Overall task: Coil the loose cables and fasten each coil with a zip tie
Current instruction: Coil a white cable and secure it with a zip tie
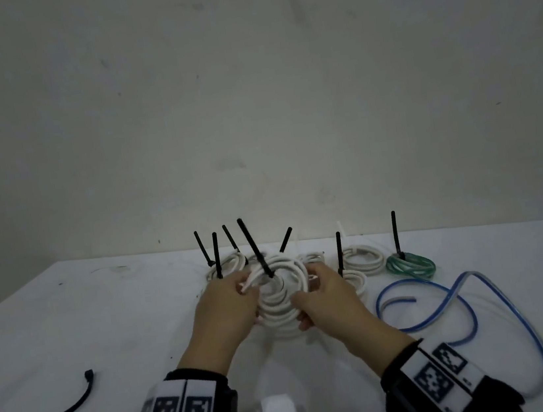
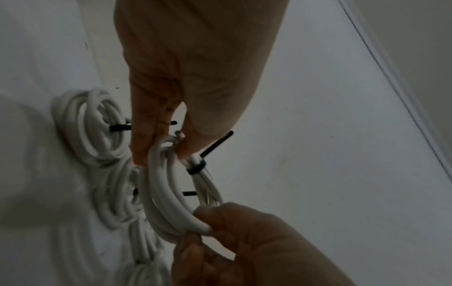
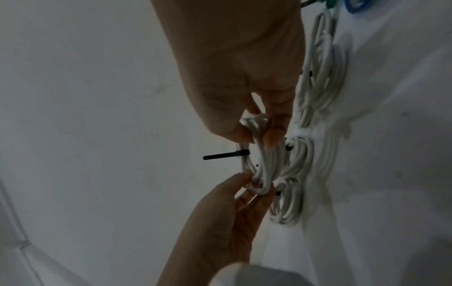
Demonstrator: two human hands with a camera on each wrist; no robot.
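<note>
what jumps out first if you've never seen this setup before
Both hands meet at the table's middle on a white cable coil cinched by a black zip tie whose tail sticks up: the left hand pinches one side, the right hand grips the other. Behind them stands a row of tied white coils and a green coil, tails bristling upward. A loose blue cable sprawls at the right, uncoiled.
</note>
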